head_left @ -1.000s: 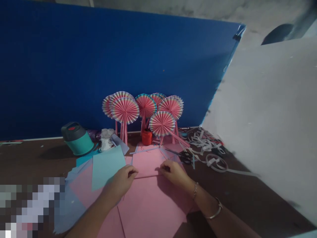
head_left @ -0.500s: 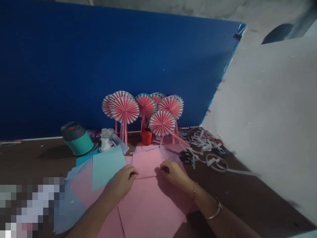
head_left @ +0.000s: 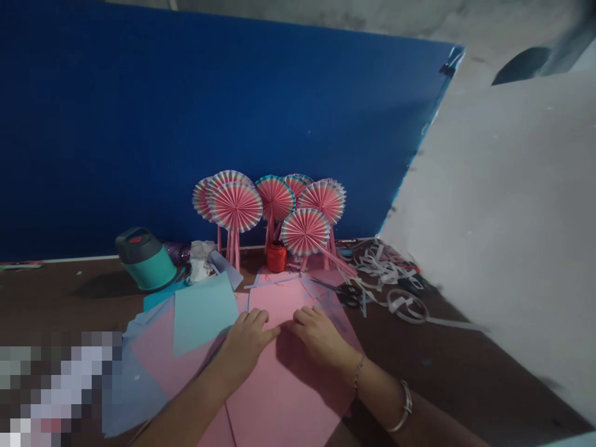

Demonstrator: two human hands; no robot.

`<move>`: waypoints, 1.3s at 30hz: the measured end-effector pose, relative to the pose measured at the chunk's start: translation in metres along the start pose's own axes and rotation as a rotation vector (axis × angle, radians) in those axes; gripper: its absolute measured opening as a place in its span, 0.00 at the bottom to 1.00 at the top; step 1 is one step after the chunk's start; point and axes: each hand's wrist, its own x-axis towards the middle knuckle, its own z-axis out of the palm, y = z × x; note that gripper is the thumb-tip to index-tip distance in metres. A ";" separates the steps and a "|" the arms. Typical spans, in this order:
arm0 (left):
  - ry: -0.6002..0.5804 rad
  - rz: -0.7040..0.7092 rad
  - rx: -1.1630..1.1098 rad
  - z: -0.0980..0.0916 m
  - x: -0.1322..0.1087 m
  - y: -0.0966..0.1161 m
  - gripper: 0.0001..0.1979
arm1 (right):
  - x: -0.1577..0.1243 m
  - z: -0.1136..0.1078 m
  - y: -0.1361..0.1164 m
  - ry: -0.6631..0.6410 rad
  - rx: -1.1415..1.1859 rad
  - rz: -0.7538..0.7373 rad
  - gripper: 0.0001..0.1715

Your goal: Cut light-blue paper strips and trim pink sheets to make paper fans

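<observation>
On a brown table (head_left: pixel 69 292) before a blue board (head_left: pixel 186 124), with paper fans (head_left: pixel 235 207) standing against it, a pink paper sheet (head_left: pixel 284 379) lies under both hands. The step looks like flattening a fold, which seems to call for firm pressing along it. The left hand (head_left: pixel 246 344) and right hand (head_left: pixel 319 338) rest spread and palm-down, just apart, pinching nothing.

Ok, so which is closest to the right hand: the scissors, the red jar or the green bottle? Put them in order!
Right hand, nearest first:
1. Scissors, ahead and right.
2. Red jar, ahead and left.
3. Green bottle, far left.
</observation>
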 end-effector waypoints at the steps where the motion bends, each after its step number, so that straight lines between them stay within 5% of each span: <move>1: -0.007 0.006 0.010 -0.001 0.000 0.000 0.24 | 0.000 -0.002 -0.002 -0.032 -0.018 -0.003 0.14; 11: -0.067 -0.105 0.031 -0.015 -0.006 -0.022 0.14 | -0.003 -0.008 0.000 -0.122 -0.117 0.073 0.11; 17: 0.042 -0.323 0.001 -0.016 -0.008 -0.028 0.14 | -0.002 -0.008 0.003 -0.106 -0.122 0.125 0.09; 24: 0.343 -0.415 -0.386 0.002 -0.008 -0.019 0.16 | -0.004 0.005 0.010 0.304 0.036 0.091 0.08; 30: 0.420 -0.408 -0.765 0.013 0.001 0.006 0.22 | -0.005 0.016 -0.005 0.568 0.048 -0.128 0.09; 35: 0.581 -0.451 -0.639 0.020 0.002 0.011 0.25 | -0.002 0.016 -0.013 0.599 -0.041 -0.250 0.11; 39: 0.757 -0.288 -0.402 0.017 -0.005 0.002 0.20 | -0.010 0.007 -0.012 0.654 -0.026 -0.327 0.16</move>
